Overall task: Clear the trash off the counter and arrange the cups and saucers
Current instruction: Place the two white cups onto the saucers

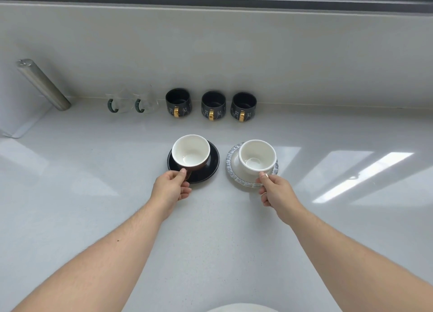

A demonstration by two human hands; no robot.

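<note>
1. Cups and saucers are what remains to sort: a brown ceramic cup with a white inside [191, 153] sits on a glossy black round saucer [210, 168], and just right of that saucer a plain white ceramic cup [257, 158] sits on a white saucer with a rippled blue-grey rim [230, 158].
2. The left hand [172, 187] is pinched on the brown cup's handle at the near edge of the black saucer; the right hand [273, 189] is pinched on the white cup's handle in the same way. Both are closed on their cups, well apart from each other.
3. Behind the black saucer, against the back wall of the pale grey bench [210, 229], stand three dark mugs with gold handles [213, 105], and left of those two clear glass cups with green handles [131, 100]. All five handles face forward.
4. I see no trash on the bench, so the step looks like final alignment of the two pairs.
5. To do it well, I would turn each cup gently on its saucer until its handle points straight forward, matching the back row.
6. Both cups sit off-centre toward the back of their saucers; sliding them to the middle would look tidier.
7. Keep the saucers from skating on the glossy bench: move slowly and press down lightly.
</note>
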